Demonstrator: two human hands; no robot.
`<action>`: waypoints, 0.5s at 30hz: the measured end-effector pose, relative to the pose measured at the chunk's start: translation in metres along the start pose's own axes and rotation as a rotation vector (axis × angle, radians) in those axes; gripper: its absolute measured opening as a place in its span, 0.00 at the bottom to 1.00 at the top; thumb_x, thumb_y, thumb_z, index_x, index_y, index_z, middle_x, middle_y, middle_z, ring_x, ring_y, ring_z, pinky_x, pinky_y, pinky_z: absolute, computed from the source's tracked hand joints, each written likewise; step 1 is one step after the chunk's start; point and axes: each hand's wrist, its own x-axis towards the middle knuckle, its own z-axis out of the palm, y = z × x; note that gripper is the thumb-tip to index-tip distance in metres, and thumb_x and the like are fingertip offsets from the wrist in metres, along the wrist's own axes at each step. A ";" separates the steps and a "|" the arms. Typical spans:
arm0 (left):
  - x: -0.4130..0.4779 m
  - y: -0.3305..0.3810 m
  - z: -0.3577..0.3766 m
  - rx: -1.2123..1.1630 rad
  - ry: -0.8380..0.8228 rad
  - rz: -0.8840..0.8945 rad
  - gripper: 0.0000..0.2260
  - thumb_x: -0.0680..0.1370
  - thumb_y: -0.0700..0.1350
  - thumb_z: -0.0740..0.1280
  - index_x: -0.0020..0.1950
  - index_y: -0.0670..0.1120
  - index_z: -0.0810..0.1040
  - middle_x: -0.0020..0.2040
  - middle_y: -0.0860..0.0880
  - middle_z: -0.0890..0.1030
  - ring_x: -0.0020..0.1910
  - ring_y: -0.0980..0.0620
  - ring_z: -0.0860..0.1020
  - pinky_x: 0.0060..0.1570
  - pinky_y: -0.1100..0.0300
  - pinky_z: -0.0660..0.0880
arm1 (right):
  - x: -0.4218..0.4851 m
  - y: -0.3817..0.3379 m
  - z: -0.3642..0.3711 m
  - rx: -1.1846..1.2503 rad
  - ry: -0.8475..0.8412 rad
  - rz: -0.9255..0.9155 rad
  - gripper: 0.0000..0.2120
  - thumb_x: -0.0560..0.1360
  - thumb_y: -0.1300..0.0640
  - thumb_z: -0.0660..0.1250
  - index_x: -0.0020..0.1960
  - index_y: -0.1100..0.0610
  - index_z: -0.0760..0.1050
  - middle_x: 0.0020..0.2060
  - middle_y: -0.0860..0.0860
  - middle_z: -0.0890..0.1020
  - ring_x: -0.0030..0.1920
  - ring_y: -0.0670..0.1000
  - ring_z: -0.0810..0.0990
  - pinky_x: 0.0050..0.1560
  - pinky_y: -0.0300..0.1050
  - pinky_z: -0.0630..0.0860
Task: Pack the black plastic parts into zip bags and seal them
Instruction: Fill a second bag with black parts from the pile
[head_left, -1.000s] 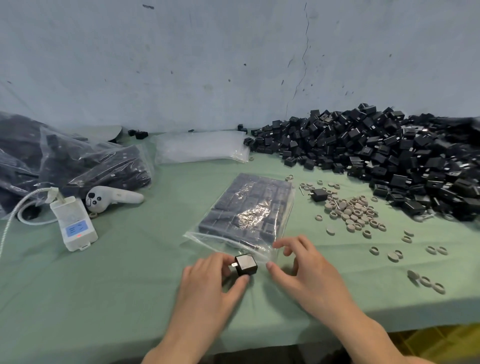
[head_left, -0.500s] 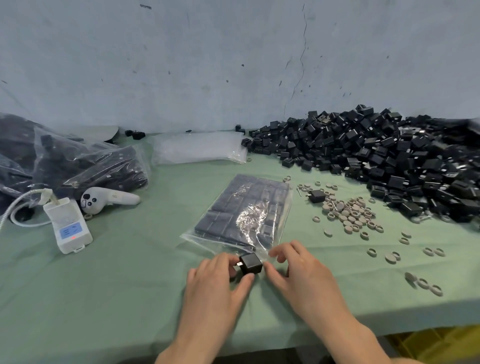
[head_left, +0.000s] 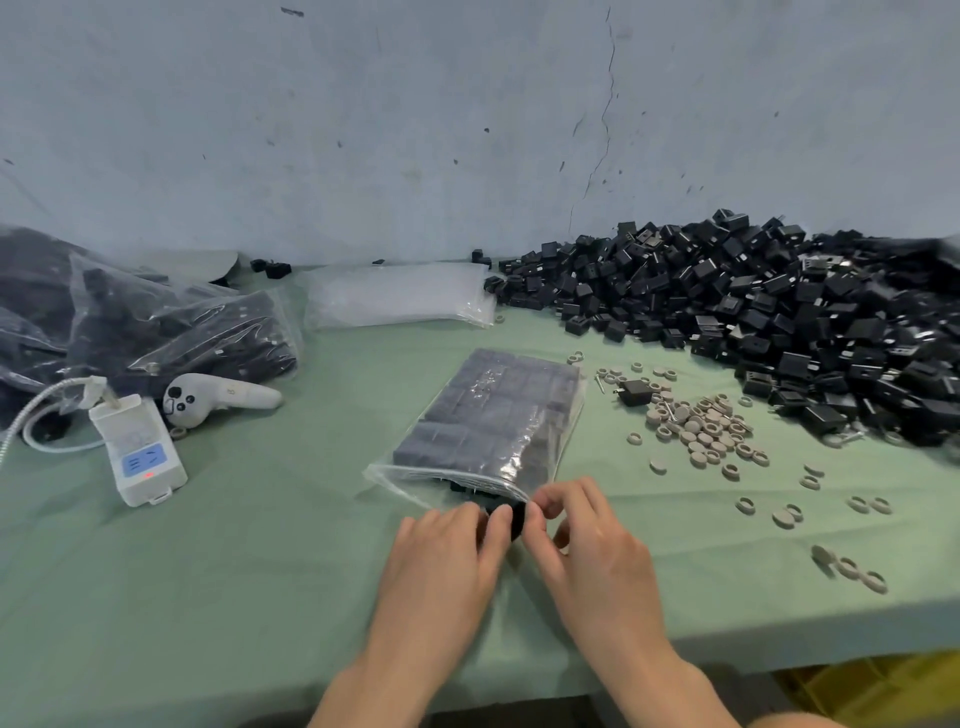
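A clear zip bag filled with rows of black plastic parts lies on the green table, its open mouth toward me. My left hand pinches one black part at the bag's mouth. My right hand pinches the bag's lip beside that part, thumb and forefinger together. A big heap of loose black parts covers the far right of the table.
A stack of empty clear bags lies at the back. Filled bags sit far left, with a white power strip and a white controller before them. Grey rings lie scattered right of the bag.
Both hands moved forward to the bag's mouth. The black part, held in the open before, now sits at the opening, partly hidden between my fingers.
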 end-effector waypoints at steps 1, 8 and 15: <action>0.002 0.001 0.000 0.018 -0.030 0.024 0.21 0.80 0.61 0.41 0.44 0.55 0.70 0.40 0.56 0.78 0.46 0.52 0.74 0.51 0.54 0.66 | 0.000 0.001 0.000 0.007 -0.001 0.004 0.06 0.78 0.45 0.62 0.45 0.45 0.72 0.41 0.39 0.71 0.31 0.44 0.74 0.28 0.31 0.60; 0.016 0.001 0.004 -0.007 -0.136 0.022 0.12 0.85 0.49 0.46 0.49 0.55 0.67 0.46 0.52 0.80 0.50 0.48 0.77 0.53 0.50 0.69 | -0.003 0.006 0.000 0.006 -0.003 -0.034 0.04 0.77 0.47 0.65 0.45 0.45 0.72 0.41 0.40 0.72 0.32 0.44 0.75 0.28 0.40 0.70; 0.020 0.012 0.004 -0.020 -0.165 0.035 0.11 0.84 0.48 0.49 0.46 0.53 0.68 0.49 0.51 0.81 0.52 0.47 0.77 0.55 0.50 0.69 | -0.004 0.010 0.003 0.026 -0.037 -0.020 0.04 0.76 0.46 0.65 0.45 0.45 0.73 0.40 0.39 0.73 0.34 0.43 0.75 0.31 0.40 0.70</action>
